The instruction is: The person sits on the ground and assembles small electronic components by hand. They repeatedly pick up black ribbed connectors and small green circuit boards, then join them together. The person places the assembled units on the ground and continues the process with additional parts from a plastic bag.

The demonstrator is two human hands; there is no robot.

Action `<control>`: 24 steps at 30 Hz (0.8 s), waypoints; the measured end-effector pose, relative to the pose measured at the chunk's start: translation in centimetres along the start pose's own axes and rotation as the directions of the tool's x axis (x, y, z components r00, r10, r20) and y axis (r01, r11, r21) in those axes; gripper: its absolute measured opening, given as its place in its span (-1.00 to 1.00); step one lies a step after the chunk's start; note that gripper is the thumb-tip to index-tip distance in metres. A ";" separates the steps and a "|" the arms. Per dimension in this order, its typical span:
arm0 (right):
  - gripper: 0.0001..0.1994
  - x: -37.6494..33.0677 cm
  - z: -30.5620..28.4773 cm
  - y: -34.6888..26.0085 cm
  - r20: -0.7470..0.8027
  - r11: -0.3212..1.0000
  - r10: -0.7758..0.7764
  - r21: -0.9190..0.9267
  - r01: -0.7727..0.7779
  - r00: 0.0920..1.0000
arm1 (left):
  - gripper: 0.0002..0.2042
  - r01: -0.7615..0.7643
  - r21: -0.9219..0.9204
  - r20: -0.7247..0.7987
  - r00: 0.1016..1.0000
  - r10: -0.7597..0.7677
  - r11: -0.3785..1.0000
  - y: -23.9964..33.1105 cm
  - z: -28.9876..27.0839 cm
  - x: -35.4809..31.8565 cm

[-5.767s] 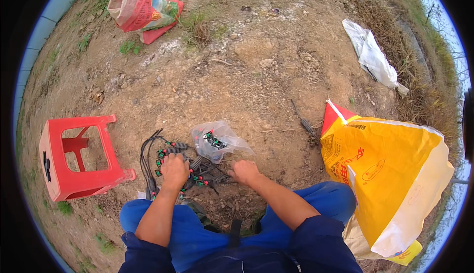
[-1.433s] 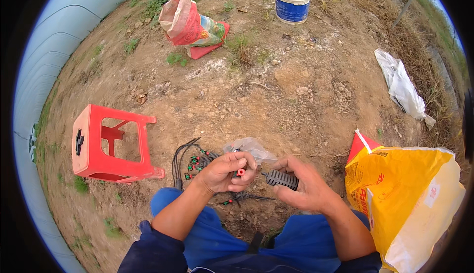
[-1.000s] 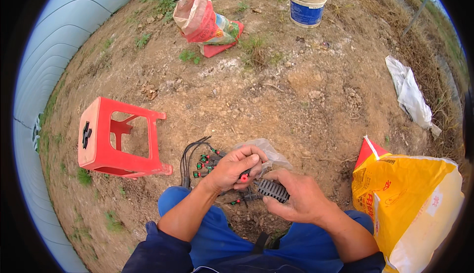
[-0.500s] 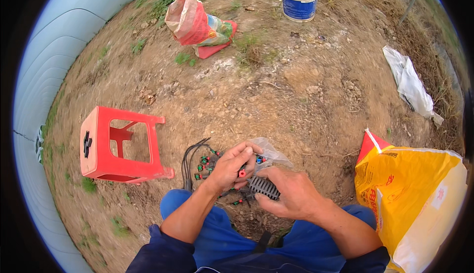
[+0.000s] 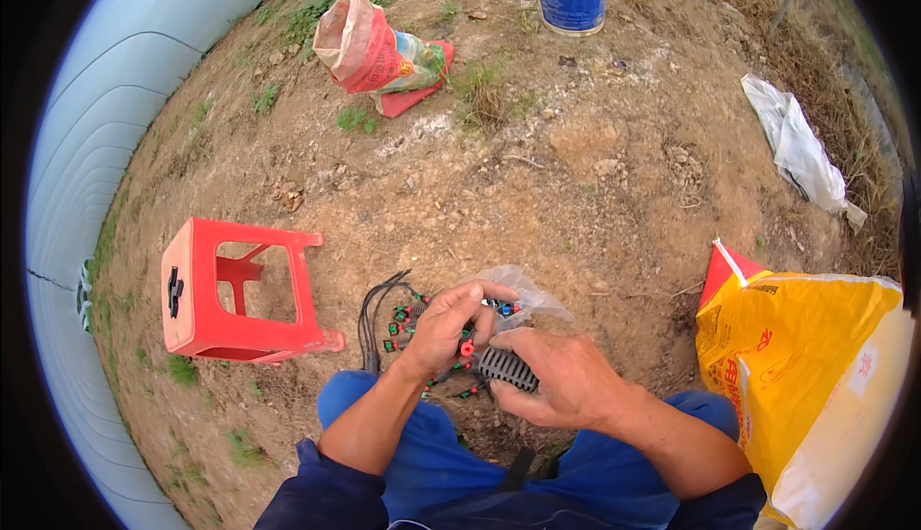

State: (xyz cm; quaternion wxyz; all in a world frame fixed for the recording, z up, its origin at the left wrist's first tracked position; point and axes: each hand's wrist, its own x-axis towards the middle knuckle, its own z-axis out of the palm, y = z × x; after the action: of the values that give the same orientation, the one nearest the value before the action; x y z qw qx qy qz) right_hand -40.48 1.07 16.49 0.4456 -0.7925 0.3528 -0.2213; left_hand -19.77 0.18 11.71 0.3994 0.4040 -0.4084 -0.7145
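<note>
My right hand (image 5: 568, 376) is closed around a dark grey, ribbed, roughly cylindrical piece (image 5: 507, 369) above my knees. Just left of it, my left hand (image 5: 439, 333) pinches a small part with a round red end (image 5: 467, 348), close to the ribbed piece. Whether the two parts touch is hard to tell. Beneath and beside my hands, several small green, red and black fittings (image 5: 391, 345) lie on the soil, partly hidden by my left hand. Thin black tubes (image 5: 367, 324) curve at their left. A clear plastic bag (image 5: 537, 300) lies just beyond my fingers.
A red plastic stool (image 5: 251, 336) lies on its side at the left. At the right stands a yellow sack (image 5: 782, 348), with a white plastic sheet (image 5: 796, 151) farther off. Farther away are a red-and-white sack (image 5: 374, 55) and a blue-and-white bucket (image 5: 572, 7).
The red end of the small part shows more plainly between my left fingers, which have shifted slightly. My right hand keeps its grip on the ribbed piece. The whole view has tilted a little.
</note>
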 end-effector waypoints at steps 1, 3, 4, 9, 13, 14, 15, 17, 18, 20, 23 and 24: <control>-0.59 0.0 0.0 0.0 -0.008 1.000 -0.004 0.002 0.004 1.000 | -0.52 0.010 0.000 -0.010 1.000 -0.010 1.000 0.0 0.0 -0.1; -0.59 -0.1 0.0 -0.2 -0.023 1.000 -0.011 0.003 0.011 1.000 | -0.50 0.030 -0.002 -0.028 0.999 -0.030 1.000 0.1 0.1 -0.1; -0.60 -0.1 0.1 -0.1 -0.036 0.999 -0.036 -0.004 0.036 0.999 | -0.50 0.022 0.001 -0.030 0.999 -0.022 1.000 0.0 0.1 -0.1; -0.60 -0.1 0.1 -0.2 -0.040 0.999 -0.012 -0.050 0.010 0.999 | -0.47 0.016 0.064 -0.080 0.997 -0.011 0.998 0.1 0.1 -0.1; -0.59 -0.3 0.2 -0.1 -0.061 0.994 0.015 -0.108 -0.022 0.998 | -0.51 -0.075 0.221 -0.137 0.985 0.107 0.972 -0.1 -0.3 -0.2; -0.59 -0.3 0.1 0.0 -0.066 0.993 0.022 -0.115 -0.029 0.998 | -0.52 -0.091 0.224 -0.144 0.982 0.126 0.970 -0.2 -0.5 -0.3; -0.59 -0.3 0.1 0.1 -0.070 0.992 0.028 -0.121 -0.036 0.997 | -0.52 -0.108 0.228 -0.151 0.978 0.144 0.968 -0.1 -0.5 -0.3; -0.64 -0.3 0.0 0.2 -0.105 0.994 0.000 -0.110 -0.012 0.994 | -0.55 -0.061 0.200 -0.186 0.978 0.099 0.978 0.8 -0.2 -0.6; -0.67 -0.2 -0.1 0.3 -0.122 0.995 -0.014 -0.104 0.001 0.992 | -0.56 -0.038 0.185 -0.203 0.976 0.076 0.982 1.1 -0.1 -0.8; -0.66 -0.1 -0.1 0.3 -0.126 0.995 -0.019 -0.102 0.006 0.992 | -0.55 -0.036 0.177 -0.195 0.978 0.071 0.984 0.9 -0.4 -0.8; -0.64 0.0 0.1 0.5 -0.143 0.995 -0.041 -0.096 0.028 0.989 | -0.56 -0.023 0.103 -0.185 0.982 0.042 0.994 0.9 -0.7 -1.1; -0.64 0.0 0.1 0.5 -0.150 0.995 -0.052 -0.094 0.038 0.987 | -0.57 -0.018 0.068 -0.182 0.983 0.030 0.998 1.0 -0.7 -1.2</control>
State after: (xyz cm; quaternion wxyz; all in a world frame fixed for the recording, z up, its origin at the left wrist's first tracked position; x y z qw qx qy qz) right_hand -40.60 0.94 15.96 0.3758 -0.8005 0.3776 -0.2746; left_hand -18.48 0.71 12.68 0.4301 0.4760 -0.3982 -0.6556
